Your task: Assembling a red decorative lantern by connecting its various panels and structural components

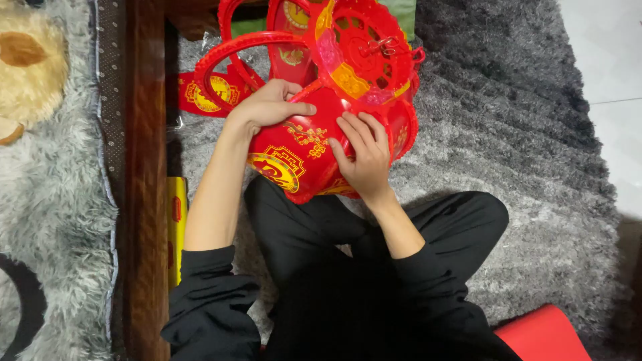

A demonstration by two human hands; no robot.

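Red plastic lantern (314,144) sits on the person's lap, over the grey shag rug (508,134). Right hand (364,157) lies flat, fingers together, pressing a lower panel. Left hand (271,103) just left of it, fingers curled over the panel's top edge, pinching a rib. Lower panels look joined; above the hands curved ribs (234,47) and a round openwork cap (364,50) stand loose, so roughly half assembled, my guess. Joint under the hands hidden; more red pieces (204,93) beyond the left hand partly cut off

Red lantern (314,134) held by two hands above crossed legs

The left hand (267,105) is laid on a panel near a curved rib; the right hand (364,157) is pressed on the lower panel, fingertips perhaps tucked into a seam, at frame centre.
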